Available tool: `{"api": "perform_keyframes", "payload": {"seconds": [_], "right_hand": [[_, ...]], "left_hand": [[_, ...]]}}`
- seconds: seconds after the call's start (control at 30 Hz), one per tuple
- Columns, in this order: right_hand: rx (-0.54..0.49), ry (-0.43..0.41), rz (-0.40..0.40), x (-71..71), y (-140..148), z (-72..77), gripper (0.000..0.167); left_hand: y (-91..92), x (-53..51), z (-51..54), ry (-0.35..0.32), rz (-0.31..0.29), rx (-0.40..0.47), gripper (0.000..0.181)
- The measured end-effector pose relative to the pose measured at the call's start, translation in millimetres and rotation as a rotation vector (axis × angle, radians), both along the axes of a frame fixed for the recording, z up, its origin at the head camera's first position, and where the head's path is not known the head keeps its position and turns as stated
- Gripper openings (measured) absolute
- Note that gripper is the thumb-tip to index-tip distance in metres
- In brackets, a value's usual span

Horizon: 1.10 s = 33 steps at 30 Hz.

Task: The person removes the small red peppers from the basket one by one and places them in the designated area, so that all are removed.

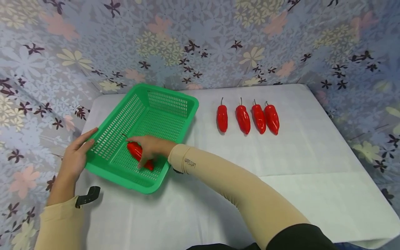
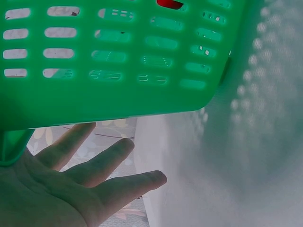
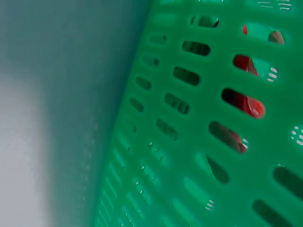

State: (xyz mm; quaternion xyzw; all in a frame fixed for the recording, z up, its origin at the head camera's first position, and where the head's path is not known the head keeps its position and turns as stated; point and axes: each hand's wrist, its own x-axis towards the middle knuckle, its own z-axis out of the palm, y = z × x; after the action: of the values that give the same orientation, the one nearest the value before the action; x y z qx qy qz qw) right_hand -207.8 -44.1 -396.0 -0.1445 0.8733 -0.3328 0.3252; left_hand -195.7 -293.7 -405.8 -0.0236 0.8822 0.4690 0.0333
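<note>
A green plastic basket (image 1: 167,102) with slotted walls stands at the left of the table. Inside it lies one glossy red pepper (image 1: 134,150), its stem end towards the upper left. My right hand (image 1: 151,147) reaches over the near right rim and holds this pepper; the thumb crosses it and the index finger extends by its stem. Through the slots in the right wrist view I glimpse red pepper (image 3: 246,105). My left hand (image 1: 76,156) touches the basket's left rim. In the left wrist view, several straight, spread fingers (image 2: 128,187) show beside the basket wall (image 2: 118,97).
Several more red peppers (image 1: 242,119) lie in a row to the right of the basket, stems pointing away. A white cloth (image 1: 300,149) covers the table. Flowered fabric (image 1: 215,41) hangs behind and along the sides.
</note>
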Motion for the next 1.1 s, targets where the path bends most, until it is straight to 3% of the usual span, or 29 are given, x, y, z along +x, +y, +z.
{"api": "perform_keyframes", "payload": {"seconds": [0.57, 0.97, 1.1], "right_hand": [[-0.050, -0.046, -0.059, -2.7, 3, -1.7, 0.096], [-0.186, -0.061, -0.186, -4.0, 4, 3.5, 0.096], [-0.284, -0.046, -0.204, -6.6, 7, 8.2, 0.095]], "left_hand": [[2.6, -3.3, -0.8, -0.021, 0.009, -0.002, 0.048], [0.4, -2.2, -1.1, -0.004, 0.017, -0.009, 0.048], [-0.6, -0.3, -0.9, -0.001, 0.016, -0.010, 0.048]]}}
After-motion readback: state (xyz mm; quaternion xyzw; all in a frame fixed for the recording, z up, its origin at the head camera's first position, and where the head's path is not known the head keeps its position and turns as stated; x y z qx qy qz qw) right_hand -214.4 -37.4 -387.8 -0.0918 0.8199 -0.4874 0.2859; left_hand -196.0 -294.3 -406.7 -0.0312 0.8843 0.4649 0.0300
